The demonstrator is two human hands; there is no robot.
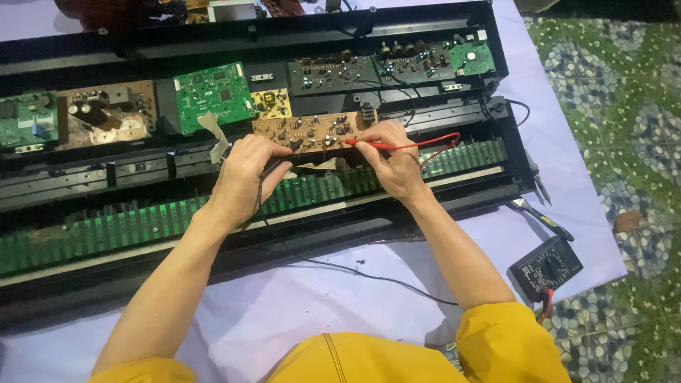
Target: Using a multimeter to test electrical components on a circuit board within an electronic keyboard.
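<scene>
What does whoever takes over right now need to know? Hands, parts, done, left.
Left hand: holds the black probe on the brown circuit board.
Right hand: holds the red probe, tip on the same board.
Board sits in the opened keyboard case on a lilac cloth; the meter lies by the right elbow, leads plugged in.
Done: case open, boards exposed, probes placed.
Left: the meter face is too small to read from here.

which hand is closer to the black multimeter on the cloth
Right. The right hand, holding the red probe at the brown circuit board, is up-left of the multimeter; the left hand is farther left.
</scene>
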